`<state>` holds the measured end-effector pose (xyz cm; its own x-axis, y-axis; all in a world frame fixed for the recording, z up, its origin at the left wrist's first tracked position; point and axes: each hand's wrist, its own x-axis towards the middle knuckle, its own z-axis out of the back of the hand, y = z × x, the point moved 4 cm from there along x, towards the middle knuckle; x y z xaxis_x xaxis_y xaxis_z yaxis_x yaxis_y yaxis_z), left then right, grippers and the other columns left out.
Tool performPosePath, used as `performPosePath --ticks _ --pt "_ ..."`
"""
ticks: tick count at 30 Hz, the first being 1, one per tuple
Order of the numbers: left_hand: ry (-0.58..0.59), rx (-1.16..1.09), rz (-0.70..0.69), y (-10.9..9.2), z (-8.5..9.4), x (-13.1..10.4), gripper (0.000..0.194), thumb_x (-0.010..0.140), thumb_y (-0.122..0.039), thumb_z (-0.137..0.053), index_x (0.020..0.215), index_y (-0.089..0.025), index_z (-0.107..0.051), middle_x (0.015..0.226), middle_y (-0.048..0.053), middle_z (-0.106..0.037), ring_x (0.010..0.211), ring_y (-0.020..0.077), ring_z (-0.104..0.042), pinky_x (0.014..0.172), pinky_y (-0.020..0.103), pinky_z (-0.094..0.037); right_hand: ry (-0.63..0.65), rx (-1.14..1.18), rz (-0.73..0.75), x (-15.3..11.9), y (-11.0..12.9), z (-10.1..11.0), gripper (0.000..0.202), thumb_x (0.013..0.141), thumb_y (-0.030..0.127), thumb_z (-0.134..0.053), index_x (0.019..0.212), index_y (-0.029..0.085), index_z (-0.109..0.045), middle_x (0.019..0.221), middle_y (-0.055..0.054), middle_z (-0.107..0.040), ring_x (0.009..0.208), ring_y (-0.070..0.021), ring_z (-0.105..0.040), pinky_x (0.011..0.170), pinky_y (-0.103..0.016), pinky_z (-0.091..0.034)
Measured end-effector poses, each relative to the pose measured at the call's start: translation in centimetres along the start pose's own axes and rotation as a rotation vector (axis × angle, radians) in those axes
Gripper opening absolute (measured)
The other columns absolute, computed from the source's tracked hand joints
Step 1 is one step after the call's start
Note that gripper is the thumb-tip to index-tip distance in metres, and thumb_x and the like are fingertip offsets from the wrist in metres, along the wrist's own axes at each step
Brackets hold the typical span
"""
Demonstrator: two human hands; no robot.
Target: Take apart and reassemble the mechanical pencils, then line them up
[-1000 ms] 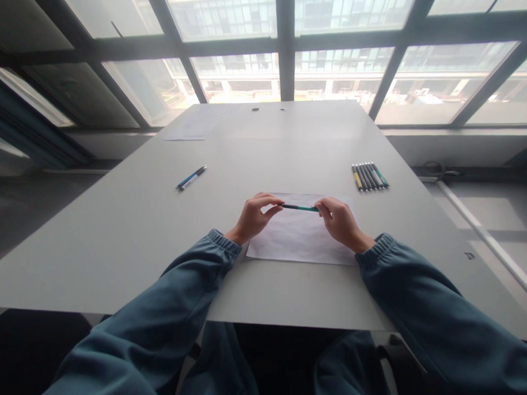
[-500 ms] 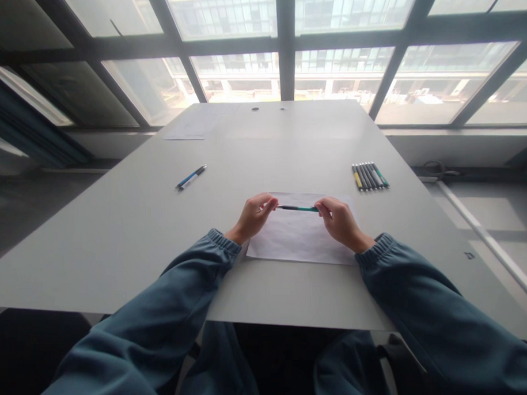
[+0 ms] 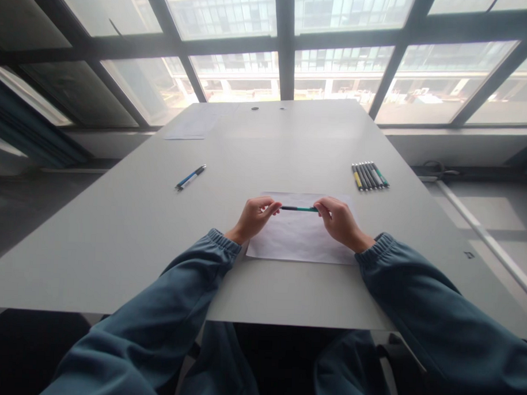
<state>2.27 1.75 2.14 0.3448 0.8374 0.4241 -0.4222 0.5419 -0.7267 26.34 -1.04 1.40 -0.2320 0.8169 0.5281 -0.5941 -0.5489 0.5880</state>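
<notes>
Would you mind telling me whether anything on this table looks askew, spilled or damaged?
Nothing looks spilled or broken. The sheet of paper below the hands seems faintly rippled, a minor flaw. The two pens at the left lie slanted, apart from the neat row of pens at the right, though that may be deliberate.

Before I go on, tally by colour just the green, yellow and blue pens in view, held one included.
Green: 2 (the held pen and the row's green pen)
Yellow: 1 (yellow pen, at the row's left end)
Blue: 1 (blue pen, lying to the left)
Total: 4
</notes>
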Motion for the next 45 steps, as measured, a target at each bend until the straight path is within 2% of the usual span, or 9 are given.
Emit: performPosePath --ticks 7,14,21,26,30,38,42,45 --pt "-0.066 0.012 -0.087 -0.3 0.1 0.1 0.033 0.092 -0.048 -0.068 0.079 -0.018 -0.073 0.08 0.004 -0.074 0.075 0.0164 -0.064 0.069 0.029 -0.047 -0.011 0.008 0.0 0.0 -0.3 0.0 0.033 0.103 0.033 -0.045 0.077 0.021 -0.059 0.072 -0.004 -0.062 0.07 -0.0195 -0.057 0.071 -0.031 -0.043" --pt "-0.109 -0.018 -0.133 -0.7 0.2 0.0 0.025 0.089 -0.044 -0.073 0.086 -0.019 -0.076 0.084 0.006 -0.074 0.077 0.0168 -0.065 0.069 0.03 -0.049 -0.019 0.037 -0.033 0.0 -0.4 0.0 0.033 0.103 0.034 -0.046 0.075 0.021 -0.058 0.069 -0.002 -0.06 0.067 -0.0186 -0.056 0.069 -0.031 -0.041" --pt "-0.005 -0.007 -0.043 0.2 -0.3 0.2 0.036 0.095 -0.052 -0.061 0.098 -0.018 -0.072 0.092 0.006 -0.071 0.081 0.016 -0.063 0.068 0.026 -0.047 -0.061 0.032 -0.023 0.1 -0.2 0.2 0.031 0.102 0.031 -0.047 0.075 0.021 -0.059 0.07 -0.003 -0.061 0.07 -0.019 -0.057 0.071 -0.031 -0.041" --pt "0.041 0.015 0.05 0.8 -0.4 0.1 0.055 0.097 -0.064 -0.047 0.079 -0.015 -0.066 0.069 0.001 -0.061 0.064 0.0137 -0.054 0.061 0.026 -0.04 -0.047 0.024 0.019 0.0 -0.2 0.1 0.03 0.103 0.031 -0.046 0.078 0.021 -0.059 0.073 -0.004 -0.062 0.073 -0.02 -0.058 0.073 -0.032 -0.043" --pt "0.115 -0.011 0.084 0.9 -0.7 -0.1 0.065 0.099 -0.066 -0.037 0.068 -0.015 -0.063 0.058 0.0 -0.052 0.055 0.0122 -0.047 0.057 0.026 -0.035 -0.044 0.026 0.041 0.0 -0.1 0.1 0.028 0.103 0.029 -0.047 0.079 0.022 -0.059 0.074 -0.004 -0.062 0.074 -0.0204 -0.059 0.074 -0.033 -0.043" --pt "0.128 -0.01 0.043 0.5 -0.6 -0.1 0.053 0.098 -0.057 -0.05 0.073 -0.015 -0.069 0.062 0.002 -0.064 0.059 0.0132 -0.056 0.061 0.025 -0.041 -0.034 0.019 0.026 0.1 0.1 0.1 0.029 0.102 0.03 -0.047 0.078 0.021 -0.06 0.073 -0.004 -0.063 0.072 -0.0204 -0.058 0.073 -0.033 -0.043" --pt "0.091 0.006 -0.035 -0.3 -0.3 -0.1 0.044 0.098 -0.049 -0.056 0.073 -0.016 -0.072 0.072 0.005 -0.073 0.066 0.015 -0.063 0.063 0.026 -0.044 -0.012 0.035 -0.001 0.1 0.0 0.2 0.03 0.102 0.031 -0.047 0.076 0.021 -0.059 0.069 -0.002 -0.06 0.067 -0.0187 -0.056 0.07 -0.032 -0.041" --pt "0.058 0.009 -0.1 -0.8 -0.1 -0.2 0.039 0.098 -0.043 -0.059 0.073 -0.017 -0.073 0.075 0.005 -0.074 0.069 0.0148 -0.063 0.063 0.026 -0.044 0.011 0.062 -0.038 0.1 -0.2 0.1 0.032 0.102 0.032 -0.047 0.074 0.021 -0.058 0.066 -0.001 -0.058 0.064 -0.017 -0.053 0.067 -0.03 -0.04"
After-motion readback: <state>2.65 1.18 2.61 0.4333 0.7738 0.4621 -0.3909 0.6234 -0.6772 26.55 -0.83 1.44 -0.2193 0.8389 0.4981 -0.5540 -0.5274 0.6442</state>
